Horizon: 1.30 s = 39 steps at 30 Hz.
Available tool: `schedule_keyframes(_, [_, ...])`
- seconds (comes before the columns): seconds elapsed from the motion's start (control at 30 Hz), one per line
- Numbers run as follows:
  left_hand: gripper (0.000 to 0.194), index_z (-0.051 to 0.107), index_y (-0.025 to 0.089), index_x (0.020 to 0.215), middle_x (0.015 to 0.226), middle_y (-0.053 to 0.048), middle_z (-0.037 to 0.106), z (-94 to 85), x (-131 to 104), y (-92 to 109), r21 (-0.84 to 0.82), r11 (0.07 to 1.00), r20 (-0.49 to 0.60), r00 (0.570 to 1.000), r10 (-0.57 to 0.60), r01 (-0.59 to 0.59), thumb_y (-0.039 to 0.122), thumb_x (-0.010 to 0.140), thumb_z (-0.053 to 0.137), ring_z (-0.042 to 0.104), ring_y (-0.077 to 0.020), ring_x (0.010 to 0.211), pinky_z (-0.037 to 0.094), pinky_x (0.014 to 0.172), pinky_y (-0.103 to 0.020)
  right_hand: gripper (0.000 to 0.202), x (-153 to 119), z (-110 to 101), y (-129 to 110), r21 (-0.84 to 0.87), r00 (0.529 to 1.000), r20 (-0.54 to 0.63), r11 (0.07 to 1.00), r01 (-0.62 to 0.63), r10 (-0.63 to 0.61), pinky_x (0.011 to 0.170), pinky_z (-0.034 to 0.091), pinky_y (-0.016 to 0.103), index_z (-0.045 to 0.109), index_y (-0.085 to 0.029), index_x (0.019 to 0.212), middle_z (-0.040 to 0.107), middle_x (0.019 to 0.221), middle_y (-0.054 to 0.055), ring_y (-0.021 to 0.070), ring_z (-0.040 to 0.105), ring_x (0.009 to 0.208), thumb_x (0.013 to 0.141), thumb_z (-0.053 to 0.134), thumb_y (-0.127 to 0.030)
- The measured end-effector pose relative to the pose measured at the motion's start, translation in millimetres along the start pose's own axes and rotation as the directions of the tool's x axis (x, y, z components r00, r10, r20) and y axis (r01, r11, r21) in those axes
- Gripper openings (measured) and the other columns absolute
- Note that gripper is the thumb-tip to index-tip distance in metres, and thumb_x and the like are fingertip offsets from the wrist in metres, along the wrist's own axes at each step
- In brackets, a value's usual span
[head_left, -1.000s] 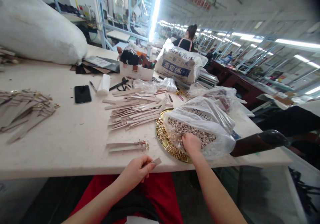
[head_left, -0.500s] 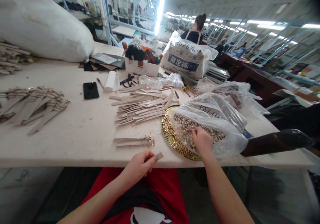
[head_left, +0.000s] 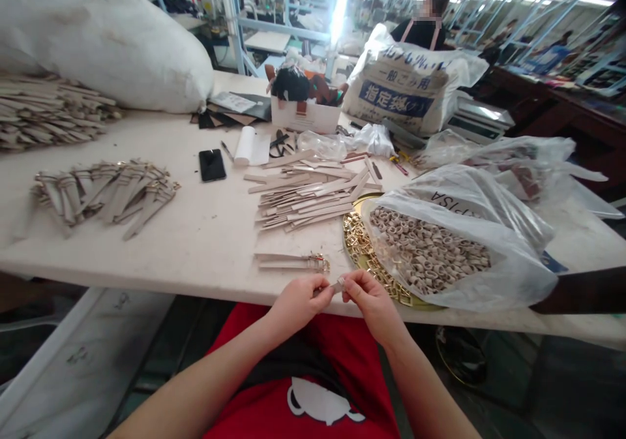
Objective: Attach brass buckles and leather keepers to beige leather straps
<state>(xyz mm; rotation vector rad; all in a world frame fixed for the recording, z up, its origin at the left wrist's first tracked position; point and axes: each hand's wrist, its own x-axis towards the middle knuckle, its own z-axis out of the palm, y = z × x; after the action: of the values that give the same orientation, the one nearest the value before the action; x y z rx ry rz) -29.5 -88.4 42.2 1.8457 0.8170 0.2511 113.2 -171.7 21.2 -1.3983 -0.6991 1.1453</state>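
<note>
Near the table's front edge, my left hand (head_left: 306, 299) is closed on a light beige strip (head_left: 336, 287). My right hand (head_left: 366, 295) meets it at the strip's end, its fingers pinching a small beige loop (head_left: 342, 282). Behind my hands lie a few strips with gold buckles (head_left: 293, 262). A clear bag full of small beige loops (head_left: 430, 250) rests on a round gold tray (head_left: 420, 303), beside many gold buckles (head_left: 362, 246). Loose beige strips (head_left: 303, 197) are piled left of the tray.
Buckled strips (head_left: 107, 191) and a larger strip pile (head_left: 49, 109) lie at the left, near a big white sack (head_left: 122, 41). A phone (head_left: 212, 165), a paper roll (head_left: 249, 145), a box (head_left: 306, 114) and a printed bag (head_left: 405, 87) stand further back.
My right hand has come out of the bag of loops and moved left to the strip, now with a small loop in its fingers. The camera view has shifted too.
</note>
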Motion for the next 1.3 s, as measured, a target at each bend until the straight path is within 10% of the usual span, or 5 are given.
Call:
schedule_keyframes(0.57, [0.016,0.043,0.016,0.093,0.065,0.003,0.056,-1.7,-10,-14,-0.341,0.936,0.040,0.996,-0.076,0.085,0.017,0.076,0.042,0.051,-0.0092,0.054,0.040,0.053,-0.020,0.030,-15,27,13,0.310,0.994,0.049,0.945,-0.109,0.099,0.067,0.045,0.029,0.059,-0.021,0.081,0.060,0.075,0.000,0.0139,0.054,0.067,0.075,0.056,-0.050])
schedule_keyframes(0.9, [0.022,0.051,0.018,0.093,0.085,-0.004,0.062,-5.2,-19,-9,0.076,0.993,-0.079,0.994,-0.082,0.088,0.033,0.077,0.050,0.056,-0.0174,0.078,0.040,0.067,-0.026,0.025,-22,27,25,0.292,0.941,0.198,0.899,-0.325,0.276,0.053,0.043,0.029,0.059,-0.021,0.081,0.056,0.068,0.002,0.0132,0.048,0.056,0.078,0.053,-0.045])
schedule_keyframes(1.07, [0.023,0.058,0.018,0.081,0.078,-0.004,0.063,-8.8,-19,-10,0.209,0.975,0.052,0.995,-0.084,0.072,0.038,0.079,0.047,0.055,-0.0172,0.071,0.037,0.061,-0.025,0.020,-23,23,32,0.215,0.917,0.242,0.904,-0.369,0.317,0.057,0.044,0.031,0.058,-0.022,0.077,0.057,0.070,0.003,0.0156,0.049,0.060,0.075,0.057,-0.042])
schedule_keyframes(1.3, [0.026,0.060,0.016,0.086,0.076,-0.001,0.064,-14.3,-25,-14,0.005,0.995,0.076,0.992,-0.102,0.102,0.038,0.075,0.053,0.054,-0.0145,0.067,0.037,0.058,-0.022,0.028,-19,23,25,-0.004,0.992,-0.095,0.996,-0.084,0.084,0.059,0.040,0.026,0.045,-0.021,0.067,0.049,0.061,-0.004,0.0122,0.046,0.057,0.076,0.055,-0.046])
